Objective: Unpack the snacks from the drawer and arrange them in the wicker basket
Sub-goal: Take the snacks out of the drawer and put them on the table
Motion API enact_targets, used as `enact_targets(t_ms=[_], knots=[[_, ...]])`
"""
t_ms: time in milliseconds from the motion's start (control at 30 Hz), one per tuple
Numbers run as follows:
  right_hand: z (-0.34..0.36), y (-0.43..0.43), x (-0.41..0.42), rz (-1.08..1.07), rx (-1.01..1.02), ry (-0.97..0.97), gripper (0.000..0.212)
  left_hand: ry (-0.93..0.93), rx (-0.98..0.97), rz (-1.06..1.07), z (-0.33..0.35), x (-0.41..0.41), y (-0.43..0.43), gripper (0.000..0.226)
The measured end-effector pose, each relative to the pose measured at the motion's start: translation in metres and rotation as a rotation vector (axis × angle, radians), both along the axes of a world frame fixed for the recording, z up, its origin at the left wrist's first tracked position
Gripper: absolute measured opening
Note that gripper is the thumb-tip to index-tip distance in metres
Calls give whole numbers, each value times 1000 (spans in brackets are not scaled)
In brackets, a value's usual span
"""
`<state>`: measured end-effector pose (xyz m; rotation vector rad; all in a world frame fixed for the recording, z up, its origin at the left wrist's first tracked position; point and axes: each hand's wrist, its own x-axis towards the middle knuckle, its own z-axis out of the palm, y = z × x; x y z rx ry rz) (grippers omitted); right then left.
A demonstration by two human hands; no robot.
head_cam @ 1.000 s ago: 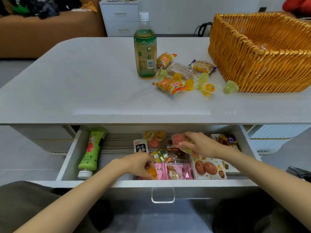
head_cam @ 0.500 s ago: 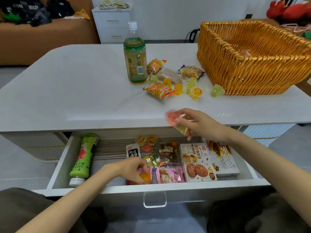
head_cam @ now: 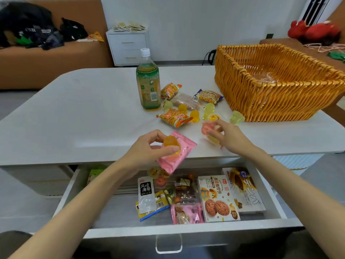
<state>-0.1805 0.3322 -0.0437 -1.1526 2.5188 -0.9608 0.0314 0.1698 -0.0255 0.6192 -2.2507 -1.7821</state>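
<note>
My left hand (head_cam: 147,150) holds a pink snack packet (head_cam: 182,153) and an orange jelly cup (head_cam: 170,143) above the table's front edge. My right hand (head_cam: 226,137) grips a pink jelly cup (head_cam: 207,128) and a yellow one (head_cam: 213,140) just over the tabletop, near the loose snacks. The wicker basket (head_cam: 270,101) stands at the table's right, with a clear wrapper showing inside. The open drawer (head_cam: 186,230) below holds two cookie boxes (head_cam: 217,198), a pink packet (head_cam: 186,214), a seaweed sachet (head_cam: 146,195) and small jelly cups.
A green tea bottle (head_cam: 148,81) stands mid-table beside several orange packets and jelly cups (head_cam: 194,107). A green bottle (head_cam: 95,173) lies at the drawer's left end, mostly hidden. A sofa and a white cabinet stand behind the table.
Both hands rose out of the drawer to the tabletop. The left brought up the pink packet and orange jelly cup; the right carried its jelly cups forward toward the snack pile.
</note>
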Motion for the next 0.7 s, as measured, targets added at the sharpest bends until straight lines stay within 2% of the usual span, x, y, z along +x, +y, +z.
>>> enact_targets(t_ms=[100,267,533,700], knots=[[-8,-9,-7,-42,-22,-15,41,40,-92,222,0,-22,-15,23],[-17,-22,-16,-78,-142,72,28,75,-132,518,-24,-48,-37,25],[-32,-43,-27,-151,-327,37,34,25,-420,543,-45,-91,-50,40],[-26,-42,-25,-138,-329,34,31,-142,-502,505,-40,-107,-51,59]])
